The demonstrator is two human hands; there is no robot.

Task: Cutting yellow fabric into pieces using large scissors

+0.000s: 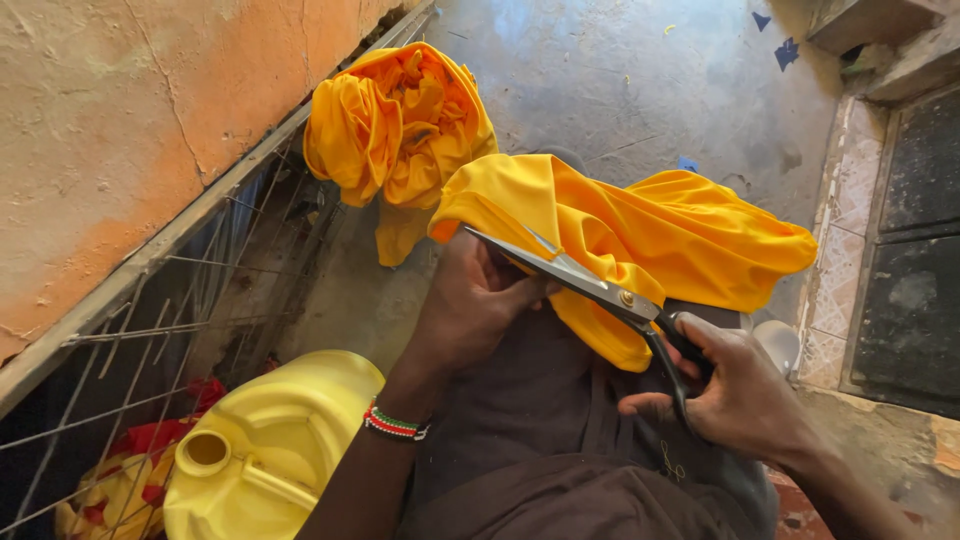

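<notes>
1. The right hand (745,395) holds the scissors (590,285), fingers through the black handles and clamped on them. The blades run up and left from that hand, their long axis slanting toward the left hand (475,300).
2. The blades look nearly together; whether a fold lies between them I cannot tell.
3. The yellow cloth (650,235) lies over the lap, touching the blades along their far side and draped over the pivot. It sits just beyond both hands, spreading right toward the tiled step (835,260).
4. The left hand's fingers are curled shut on the cloth's near edge, right under the blade tips. This hand is nearer the cloth's folded corner; the right hand sits back at the handles, beside the lower hem.
5. A beaded band (395,423) circles the left wrist.
6. On the floor (620,80) beyond, a second yellow bundle (395,125) rests against the wire frame (200,290). A yellow jerrycan (265,450) stands near the left arm.
</notes>
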